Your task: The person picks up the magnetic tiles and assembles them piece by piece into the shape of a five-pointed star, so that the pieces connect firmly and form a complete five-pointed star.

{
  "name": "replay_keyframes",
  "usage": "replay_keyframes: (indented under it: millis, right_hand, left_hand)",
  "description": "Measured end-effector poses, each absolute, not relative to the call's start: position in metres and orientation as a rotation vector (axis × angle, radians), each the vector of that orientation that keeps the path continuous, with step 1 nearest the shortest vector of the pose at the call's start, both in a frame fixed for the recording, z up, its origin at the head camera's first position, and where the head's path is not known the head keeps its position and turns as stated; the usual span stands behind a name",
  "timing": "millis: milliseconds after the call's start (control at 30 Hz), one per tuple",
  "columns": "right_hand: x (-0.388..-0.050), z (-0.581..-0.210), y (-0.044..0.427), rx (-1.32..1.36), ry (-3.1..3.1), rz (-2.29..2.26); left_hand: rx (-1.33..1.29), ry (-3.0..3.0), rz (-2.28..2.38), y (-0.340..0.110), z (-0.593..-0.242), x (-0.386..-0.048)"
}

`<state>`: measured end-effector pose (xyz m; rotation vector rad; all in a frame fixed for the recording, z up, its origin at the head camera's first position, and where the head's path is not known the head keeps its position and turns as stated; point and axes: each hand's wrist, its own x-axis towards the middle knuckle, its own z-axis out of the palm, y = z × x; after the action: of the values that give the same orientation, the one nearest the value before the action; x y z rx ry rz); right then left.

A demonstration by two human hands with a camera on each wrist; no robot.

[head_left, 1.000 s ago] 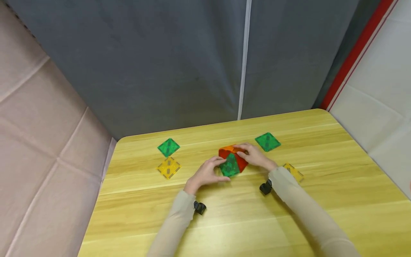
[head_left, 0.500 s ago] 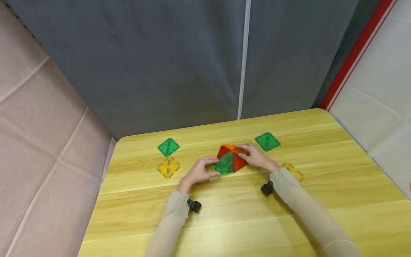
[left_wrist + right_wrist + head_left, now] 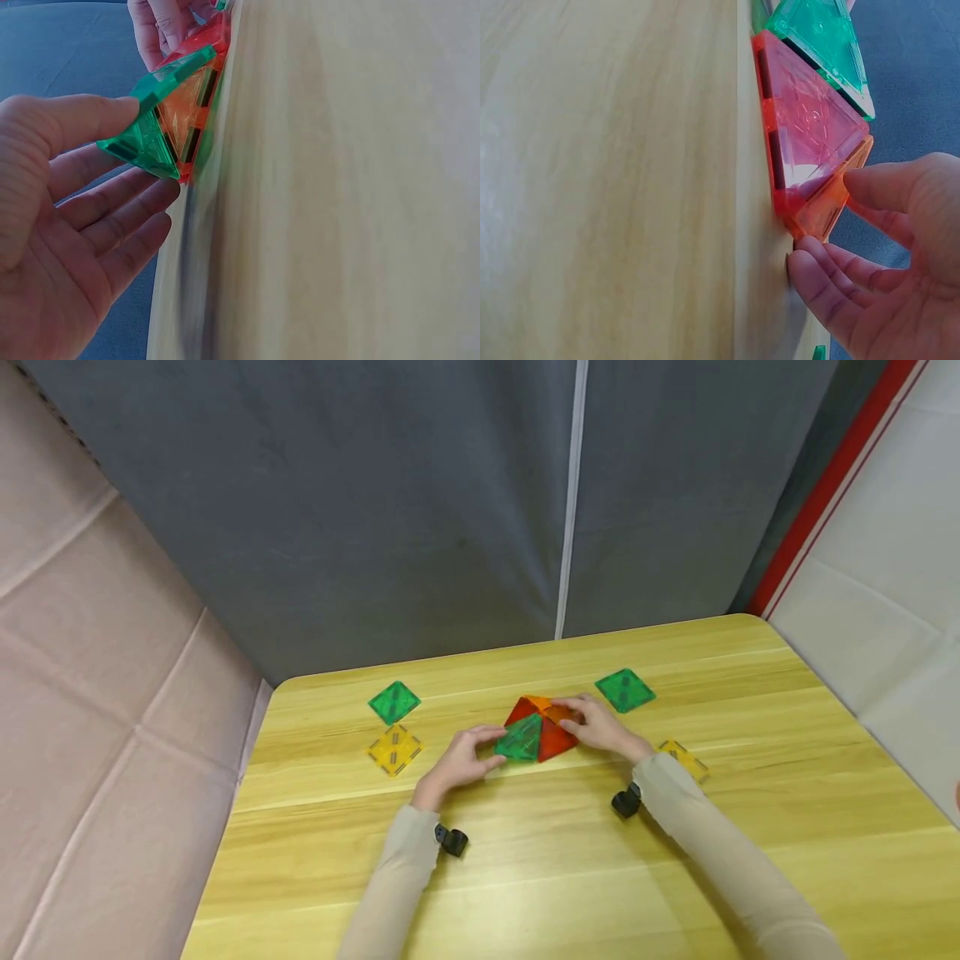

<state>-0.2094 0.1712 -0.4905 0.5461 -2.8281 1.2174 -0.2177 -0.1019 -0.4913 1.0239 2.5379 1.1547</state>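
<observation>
Translucent magnetic tiles stand leaning together on the table in a low, tent-like cluster. Its near left side is a green triangular tile (image 3: pixel 520 739), which my left hand (image 3: pixel 461 758) pinches between thumb and fingers. Beside it, a red triangular tile (image 3: pixel 810 124) faces the front right. My right hand (image 3: pixel 600 727) holds an orange triangular tile (image 3: pixel 825 210) on the right side, its thumb on the face and fingers at the lower edge. The left wrist view shows a gap beside the green tile, with orange visible inside. The cluster's back is mostly hidden.
On the wooden table (image 3: pixel 525 877), a green tile (image 3: pixel 394 702) and a yellow tile (image 3: pixel 394 750) lie flat at left. Another green tile (image 3: pixel 626 691) lies behind my right hand, and a yellow one (image 3: pixel 681 762) is partly covered by the right sleeve. A grey curtain (image 3: pixel 375 527) hangs behind.
My left hand has moved left with the green triangular tile, which now leans at the cluster's left side and exposes more of the red tile. My right hand has barely moved.
</observation>
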Motion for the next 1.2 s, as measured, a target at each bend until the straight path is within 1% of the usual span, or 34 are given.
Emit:
replay_keyframes:
  millis: [267, 533, 633, 733, 900, 1033, 1200]
  right_hand:
    - [-0.206, -0.487, 0.167, 0.438, -2.771, 1.153]
    - [-0.206, -0.474, 0.155, 0.45, -2.741, 1.171]
    - [-0.208, -0.477, 0.157, 0.463, -2.807, 1.137]
    - [-0.209, -0.48, 0.161, 0.47, -2.856, 1.139]
    - [-0.211, -0.484, 0.163, 0.512, -2.867, 1.179]
    - [-0.214, -0.484, 0.165, 0.537, -2.872, 1.203]
    - [-0.216, -0.485, 0.167, 0.55, -2.87, 1.203]
  left_hand:
    - [0.959, 2.58, 1.183, -0.108, -0.487, -0.212]
    - [0.724, 2.888, 1.233, -0.152, -0.484, -0.211]
    - [0.712, 2.888, 1.269, -0.161, -0.487, -0.21]
    - [0.743, 2.797, 1.301, -0.154, -0.49, -0.208]
    - [0.797, 2.636, 1.33, -0.12, -0.49, -0.204]
    - [0.847, 2.639, 1.317, -0.098, -0.491, -0.203]
    - [0.802, 2.682, 1.333, -0.09, -0.492, -0.204]
